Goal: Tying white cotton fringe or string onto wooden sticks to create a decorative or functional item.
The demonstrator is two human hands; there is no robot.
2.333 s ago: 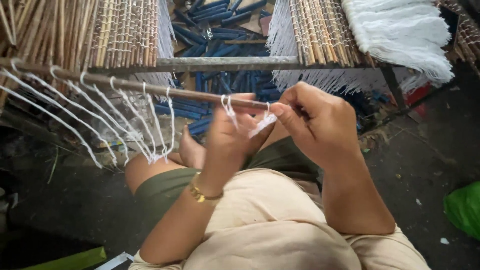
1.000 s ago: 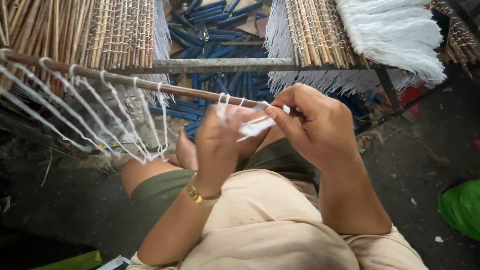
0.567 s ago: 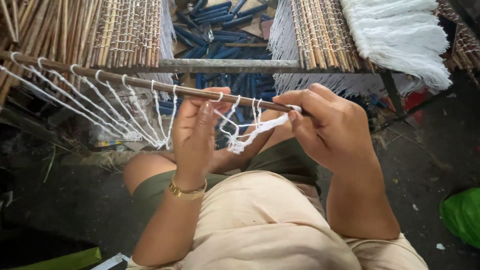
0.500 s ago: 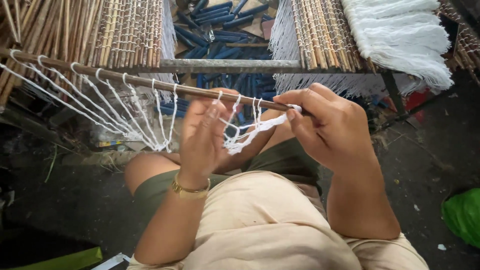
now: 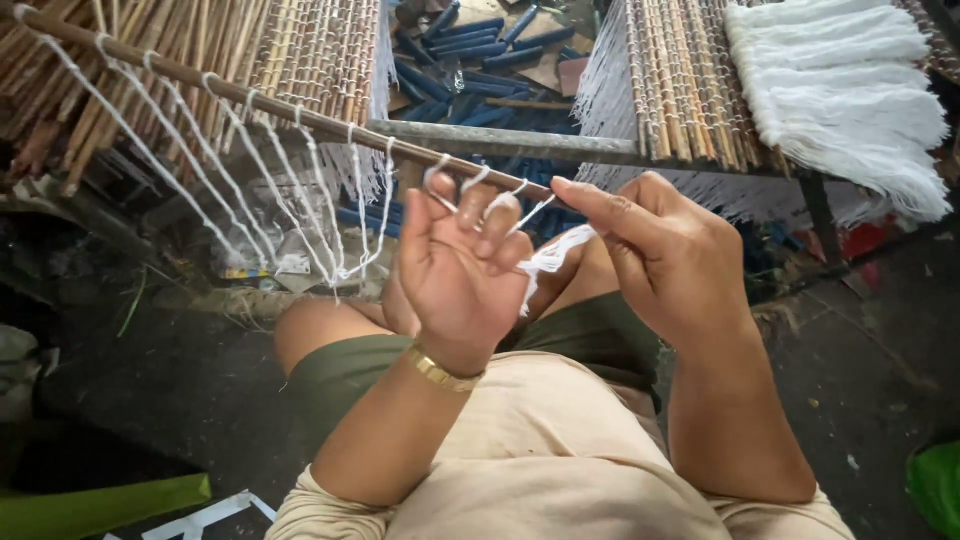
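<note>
A thin brown stick (image 5: 300, 115) runs from the upper left down to my hands, with several white string loops (image 5: 250, 210) hanging off it. My left hand (image 5: 455, 265) is raised palm toward me, a gold bracelet at the wrist, its fingers hooked through white string (image 5: 545, 258) near the stick's end. My right hand (image 5: 665, 255) pinches the stick's right end and the same white string, index finger stretched out along the stick. The string is pulled taut between the two hands.
Woven bamboo mats (image 5: 320, 50) (image 5: 680, 80) lie on a frame with a grey metal bar (image 5: 520, 145) ahead of me. A bundle of white string (image 5: 850, 100) rests on the right mat. Blue rods (image 5: 470, 40) lie beneath. Dark floor surrounds my bent knees.
My left hand has lifted and opened its fingers into the string loops by the stick. My right hand has stretched its index finger along the stick's end. The view has tilted slightly.
</note>
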